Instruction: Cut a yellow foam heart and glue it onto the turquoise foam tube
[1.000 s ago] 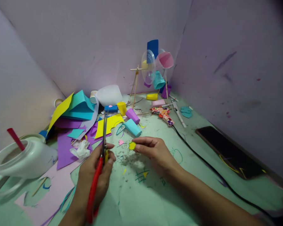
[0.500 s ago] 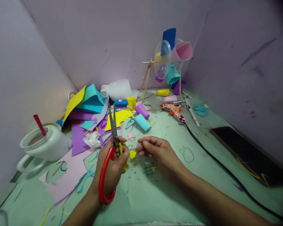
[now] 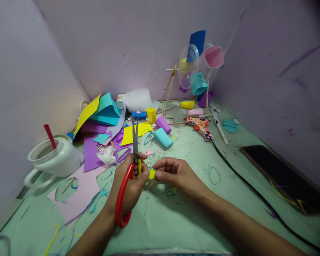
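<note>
Left hand [image 3: 129, 183] closed around red-handled scissors [image 3: 136, 156], blades pointing away, slightly parted. Right hand [image 3: 177, 174] half-curled, small gap between thumb and forefinger. Yellow cutout [image 3: 152, 173] between both hands' fingertips; can't tell which grips it.

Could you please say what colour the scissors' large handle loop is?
The large handle loop is red, in the head view.

Jug [image 3: 60, 161] left, phone [image 3: 280, 174] right (cable [image 3: 245, 187] alongside)
</note>
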Motion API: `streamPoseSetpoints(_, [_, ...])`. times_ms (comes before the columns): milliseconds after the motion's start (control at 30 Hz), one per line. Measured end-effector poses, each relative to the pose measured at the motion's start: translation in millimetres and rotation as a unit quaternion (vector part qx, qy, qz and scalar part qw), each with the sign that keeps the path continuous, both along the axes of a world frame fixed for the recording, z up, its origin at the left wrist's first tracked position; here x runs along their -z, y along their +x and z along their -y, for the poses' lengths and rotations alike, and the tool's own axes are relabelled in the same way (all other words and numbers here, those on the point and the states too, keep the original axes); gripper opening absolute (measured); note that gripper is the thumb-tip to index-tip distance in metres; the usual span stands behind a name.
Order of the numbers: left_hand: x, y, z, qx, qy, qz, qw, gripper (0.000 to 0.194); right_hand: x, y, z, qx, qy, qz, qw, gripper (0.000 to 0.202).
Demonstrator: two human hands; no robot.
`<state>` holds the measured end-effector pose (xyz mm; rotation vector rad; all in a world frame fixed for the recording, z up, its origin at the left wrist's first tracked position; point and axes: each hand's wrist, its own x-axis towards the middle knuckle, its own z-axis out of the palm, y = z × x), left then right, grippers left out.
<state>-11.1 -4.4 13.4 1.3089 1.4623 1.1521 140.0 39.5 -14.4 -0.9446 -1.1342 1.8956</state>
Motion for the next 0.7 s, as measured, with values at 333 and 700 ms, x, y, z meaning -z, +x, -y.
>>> streamPoseSetpoints(333, [2.7, -23, -17, -0.010, -0.057, -0.554, 0.830, 0.047, -20.4, 19, -7, 0.131, -0.003, -0.022, 0.991, 0.013])
streamPoseSetpoints(700, [14.1, -3, -5, -0.003, 0.253, -0.367, 0.895, 0.023, 0.8, 39, -1, 0.043, -0.118, -0.079, 0.989, 0.023])
